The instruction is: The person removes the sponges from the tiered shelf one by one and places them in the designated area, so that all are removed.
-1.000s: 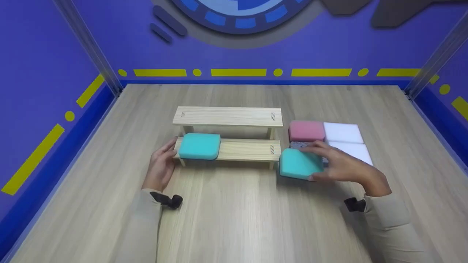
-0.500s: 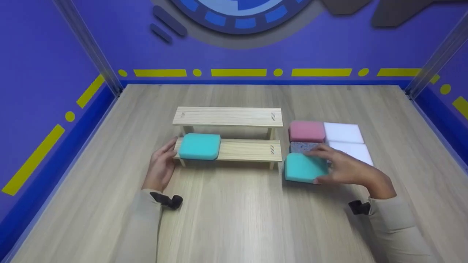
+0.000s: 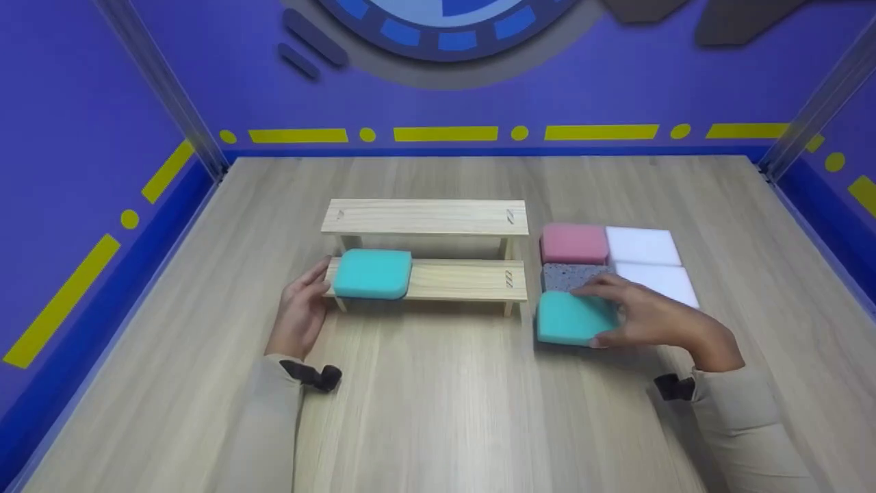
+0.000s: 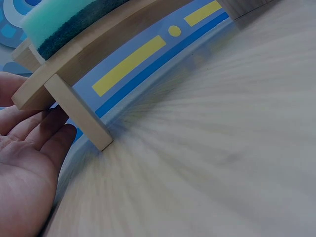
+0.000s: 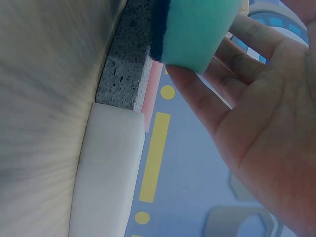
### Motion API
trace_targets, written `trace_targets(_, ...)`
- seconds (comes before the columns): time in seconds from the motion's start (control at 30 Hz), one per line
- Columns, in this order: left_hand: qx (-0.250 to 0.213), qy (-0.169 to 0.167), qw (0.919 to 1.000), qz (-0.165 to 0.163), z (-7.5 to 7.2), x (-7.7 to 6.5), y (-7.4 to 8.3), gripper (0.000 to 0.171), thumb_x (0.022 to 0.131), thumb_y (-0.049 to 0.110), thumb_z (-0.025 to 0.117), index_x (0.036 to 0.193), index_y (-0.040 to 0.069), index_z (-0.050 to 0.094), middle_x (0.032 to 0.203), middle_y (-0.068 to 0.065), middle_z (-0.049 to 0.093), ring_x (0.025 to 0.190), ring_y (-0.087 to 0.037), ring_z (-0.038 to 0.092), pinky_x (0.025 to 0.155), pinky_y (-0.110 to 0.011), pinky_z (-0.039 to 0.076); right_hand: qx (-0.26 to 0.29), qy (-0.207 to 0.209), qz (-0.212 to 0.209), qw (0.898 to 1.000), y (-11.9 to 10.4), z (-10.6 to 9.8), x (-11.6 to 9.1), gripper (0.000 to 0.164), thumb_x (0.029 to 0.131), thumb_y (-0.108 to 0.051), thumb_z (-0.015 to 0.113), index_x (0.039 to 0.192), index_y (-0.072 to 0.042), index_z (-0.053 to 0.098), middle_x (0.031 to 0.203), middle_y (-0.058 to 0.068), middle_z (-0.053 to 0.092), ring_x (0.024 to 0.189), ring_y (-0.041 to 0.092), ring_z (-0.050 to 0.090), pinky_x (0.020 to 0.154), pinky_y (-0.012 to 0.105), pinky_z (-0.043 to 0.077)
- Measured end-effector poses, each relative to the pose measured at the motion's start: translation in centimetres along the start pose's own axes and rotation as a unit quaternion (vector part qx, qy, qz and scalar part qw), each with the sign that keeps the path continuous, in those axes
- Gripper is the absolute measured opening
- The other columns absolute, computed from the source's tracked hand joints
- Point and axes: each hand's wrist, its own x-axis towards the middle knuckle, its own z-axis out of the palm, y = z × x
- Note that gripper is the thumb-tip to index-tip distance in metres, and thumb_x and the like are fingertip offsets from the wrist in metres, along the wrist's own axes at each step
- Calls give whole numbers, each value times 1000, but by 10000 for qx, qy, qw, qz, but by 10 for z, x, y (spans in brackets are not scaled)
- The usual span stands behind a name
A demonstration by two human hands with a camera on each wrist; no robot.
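Note:
In the head view, a two-tier wooden stand (image 3: pixel 465 281) has a turquoise sponge (image 3: pixel 373 274) lying at the left of its lower board. My left hand (image 3: pixel 301 311) holds that board's left end, its fingers (image 4: pixel 57 143) under the wood in the left wrist view. To the right of the stand, my right hand (image 3: pixel 647 315) pinches a second turquoise sponge (image 3: pixel 571 322) between thumb and fingers. Its dark scouring layer (image 5: pixel 159 29) shows in the right wrist view. This sponge is held above the table, just in front of a grey speckled block (image 3: pixel 567 276).
A pink sponge (image 3: pixel 573 244) sits behind the grey block. Two white sponges (image 3: pixel 643 246) lie to the right, one behind the other and partly behind my right hand. The stand's upper board (image 3: pixel 424 217) rises at the back. Blue-purple panels (image 3: pixel 438 109) wall the table.
My right hand has shifted the turquoise sponge rightward and slightly toward me, away from the stand's right end; more of the grey block shows. My left hand stays at the stand.

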Motion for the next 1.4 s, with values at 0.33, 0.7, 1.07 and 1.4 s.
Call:
trace_targets(0.33,77,65,9999,-19,-1,0,1,57,94,-7,40,149,-4,25,159,-13,24,147,-19,23,120,-29,21,22,-220,215,9995,3,-2,-3,69,71,-27,83,132,-8,57,126,15,53,117,35,51,98,57,44)
trace_targets(0.7,-88,4,10000,-23,0,1,1,58,93,-8,39,149,-5,23,159,-14,21,147,-19,21,120,-29,19,-32,-329,334,9989,6,0,-5,72,69,-22,84,133,-5,55,127,18,51,119,37,49,98,58,43)
trace_targets(1.07,-24,-74,10000,37,0,0,0,56,94,-7,39,148,-6,26,158,-15,24,147,-20,23,120,-31,19,-139,-343,283,9989,7,2,-7,71,70,-22,83,133,-6,55,128,17,50,118,35,44,95,58,43)
trace_targets(1.4,-8,1,10000,-20,0,0,0,56,94,-7,38,149,-5,25,159,-14,23,147,-21,23,120,-31,20,-147,-449,341,9983,5,0,-8,74,69,-20,84,136,-8,53,131,17,47,121,37,43,97,60,42)
